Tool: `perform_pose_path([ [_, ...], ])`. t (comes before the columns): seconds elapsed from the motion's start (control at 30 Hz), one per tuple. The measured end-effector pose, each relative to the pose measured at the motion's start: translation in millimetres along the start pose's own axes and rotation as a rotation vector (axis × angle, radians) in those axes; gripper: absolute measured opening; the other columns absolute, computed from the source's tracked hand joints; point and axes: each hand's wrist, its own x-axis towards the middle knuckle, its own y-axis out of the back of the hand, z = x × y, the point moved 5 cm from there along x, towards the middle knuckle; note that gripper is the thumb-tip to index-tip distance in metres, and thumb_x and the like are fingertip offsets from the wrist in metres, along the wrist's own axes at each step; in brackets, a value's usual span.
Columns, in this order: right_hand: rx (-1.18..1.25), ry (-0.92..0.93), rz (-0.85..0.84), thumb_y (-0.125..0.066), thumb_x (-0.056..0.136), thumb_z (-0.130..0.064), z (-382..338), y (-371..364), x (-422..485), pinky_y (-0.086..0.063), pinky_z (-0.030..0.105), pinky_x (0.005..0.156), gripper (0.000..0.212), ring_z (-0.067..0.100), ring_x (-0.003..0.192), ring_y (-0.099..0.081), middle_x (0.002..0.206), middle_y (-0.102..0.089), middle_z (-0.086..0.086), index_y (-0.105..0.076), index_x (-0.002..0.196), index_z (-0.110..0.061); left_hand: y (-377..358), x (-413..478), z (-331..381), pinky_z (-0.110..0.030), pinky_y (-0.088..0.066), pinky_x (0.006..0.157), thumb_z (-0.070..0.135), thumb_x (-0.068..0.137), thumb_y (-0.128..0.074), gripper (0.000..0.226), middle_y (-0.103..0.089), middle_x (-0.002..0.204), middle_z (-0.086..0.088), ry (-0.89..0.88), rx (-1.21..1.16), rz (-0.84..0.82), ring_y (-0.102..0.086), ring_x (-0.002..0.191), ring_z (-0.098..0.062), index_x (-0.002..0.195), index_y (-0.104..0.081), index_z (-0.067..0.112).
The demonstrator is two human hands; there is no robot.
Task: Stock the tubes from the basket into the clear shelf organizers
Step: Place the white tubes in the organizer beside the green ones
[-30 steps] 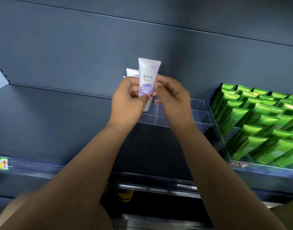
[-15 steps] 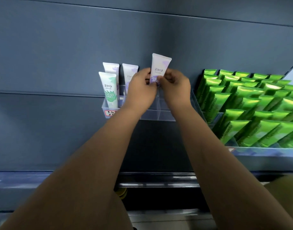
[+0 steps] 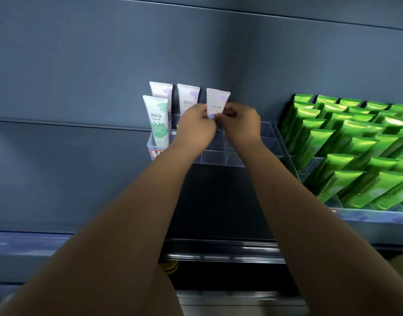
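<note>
A white tube with a purple label (image 3: 217, 101) stands upright in the back row of the clear organizer (image 3: 218, 157). My left hand (image 3: 194, 126) pinches its left side and my right hand (image 3: 241, 124) pinches its right side. Two more purple tubes stand left of it: one (image 3: 188, 96) beside my left hand, one (image 3: 161, 91) further left. In front of that one stands a white tube with a green label (image 3: 156, 119). The basket is out of view.
A second clear organizer (image 3: 332, 201) at the right is packed with several green Chamomile tubes (image 3: 355, 147). The grey shelf back wall (image 3: 82, 76) rises behind. The shelf's front rail (image 3: 218, 249) runs below my forearms.
Both hands carried the purple tube away from me and lowered it into the back row. More of the organizer and the other tubes came into view.
</note>
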Motion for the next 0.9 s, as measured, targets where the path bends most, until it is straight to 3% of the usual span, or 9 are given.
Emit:
perform_pose_path([
  [0.1,-0.015,-0.018,-0.001,-0.073,0.084,-0.015,2,-2,1,-0.051,0.013,0.066,0.021,-0.004,0.08,-0.069,0.095,-0.078,-0.011,-0.079,0.103,-0.023,-2,4,-7,-0.033,-0.052,0.07,0.014,0.088,-0.053,0.017,-0.069,0.088,-0.003,0.014,0.072,0.003,-0.065,0.089,-0.027,0.093,-0.068,0.009],
  [0.2,-0.024,-0.014,-0.003,-0.071,0.085,-0.013,1,-4,2,-0.051,0.014,0.066,0.022,0.002,0.085,-0.07,0.099,-0.078,-0.008,-0.078,0.105,-0.021,-2,6,-10,-0.038,-0.055,0.077,0.015,0.091,-0.054,0.016,-0.071,0.092,-0.007,0.02,0.098,0.003,-0.067,0.091,-0.029,0.094,-0.068,0.008],
  [0.3,-0.051,-0.009,-0.025,-0.072,0.086,-0.017,-1,-7,3,-0.058,0.026,0.075,0.021,0.006,0.088,-0.071,0.1,-0.078,-0.007,-0.077,0.106,-0.02,1,5,-8,-0.037,-0.053,0.072,0.013,0.091,-0.054,0.017,-0.071,0.09,-0.008,0.012,0.11,0.014,-0.065,0.086,-0.029,0.095,-0.068,0.005],
  [0.4,-0.137,0.028,-0.041,-0.074,0.085,-0.026,-4,-8,1,-0.058,0.034,0.081,0.021,0.012,0.09,-0.071,0.099,-0.077,-0.007,-0.076,0.105,-0.021,5,3,-3,-0.028,-0.038,0.053,0.006,0.089,-0.053,0.014,-0.061,0.07,-0.005,0.022,0.115,0.01,-0.053,0.065,-0.024,0.078,-0.061,0.003],
  [0.5,-0.187,0.072,-0.012,-0.07,0.088,-0.028,-8,-4,-9,-0.054,0.031,0.079,0.021,0.014,0.093,-0.07,0.102,-0.077,-0.006,-0.074,0.108,-0.02,7,0,-2,-0.027,-0.026,0.048,0.002,0.089,-0.052,0.029,-0.041,0.057,0.001,0.043,0.12,0.011,-0.036,0.055,-0.017,0.062,-0.044,0.011],
  [0.63,-0.187,0.137,0.021,-0.062,0.094,-0.032,-20,3,-29,-0.045,0.025,0.067,0.018,0.009,0.089,-0.066,0.1,-0.075,-0.009,-0.073,0.105,-0.023,6,-3,-2,-0.031,-0.034,0.056,0.013,0.091,-0.052,0.015,-0.053,0.066,-0.003,-0.005,0.197,0.016,-0.046,0.066,-0.024,0.082,-0.06,0.003],
  [0.7,-0.202,0.164,0.013,-0.056,0.098,-0.036,-27,7,-42,-0.047,0.028,0.068,0.02,0.011,0.088,-0.064,0.098,-0.073,-0.008,-0.07,0.103,-0.024,5,-9,1,-0.034,-0.043,0.064,0.019,0.095,-0.051,0.016,-0.064,0.079,-0.004,-0.066,0.273,0.033,-0.058,0.075,-0.025,0.092,-0.064,0.009],
  [0.77,-0.228,0.16,-0.039,-0.05,0.102,-0.038,-33,14,-54,-0.046,0.032,0.07,0.022,0.016,0.093,-0.063,0.102,-0.071,-0.005,-0.064,0.105,-0.022,5,-22,7,-0.034,-0.04,0.066,0.024,0.099,-0.05,0.017,-0.067,0.089,-0.005,-0.152,0.387,0.063,-0.059,0.08,-0.025,0.096,-0.061,0.012],
  [0.9,-0.361,0.093,-0.176,-0.044,0.105,-0.044,-39,35,-74,-0.041,0.035,0.094,0.052,0.024,0.132,-0.047,0.145,-0.053,0.006,-0.041,0.148,-0.014,10,-54,13,-0.037,-0.044,0.071,0.035,0.102,-0.049,0.029,-0.063,0.106,-0.01,-0.277,0.582,0.088,-0.059,0.094,-0.029,0.109,-0.058,0.009],
])
